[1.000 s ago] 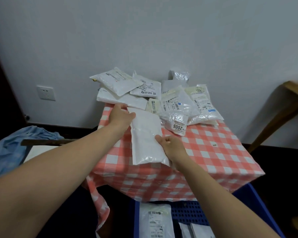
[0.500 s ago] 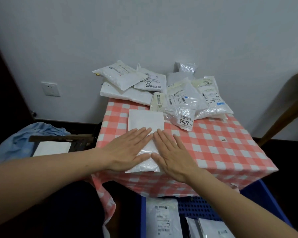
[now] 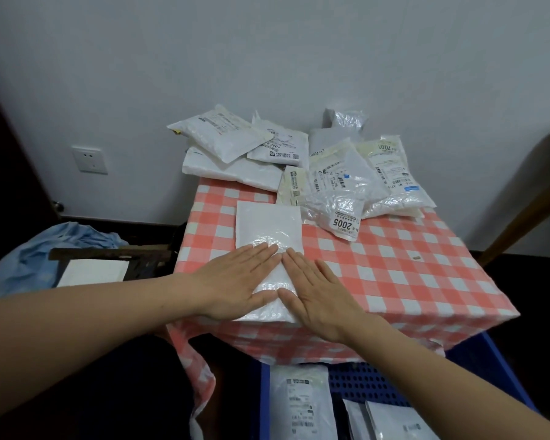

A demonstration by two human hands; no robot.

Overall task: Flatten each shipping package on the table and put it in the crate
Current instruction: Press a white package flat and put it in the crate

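A plain white shipping package lies lengthwise on the table with the pink checked cloth, near its front left. My left hand and my right hand press flat on its near half, fingers straight, fingertips almost meeting in the middle. A pile of several white and clear packages fills the back of the table against the wall. The blue crate stands on the floor below the table's front edge, with flattened packages inside.
A wooden piece leans at the right by the wall. A blue cloth and a dark tray with a white sheet sit to the left. A wall socket is on the left wall.
A second ago both hands gripped the white package by its edges; they laid it down and now press flat on it. The hands have held that pressing pose over the last half second.
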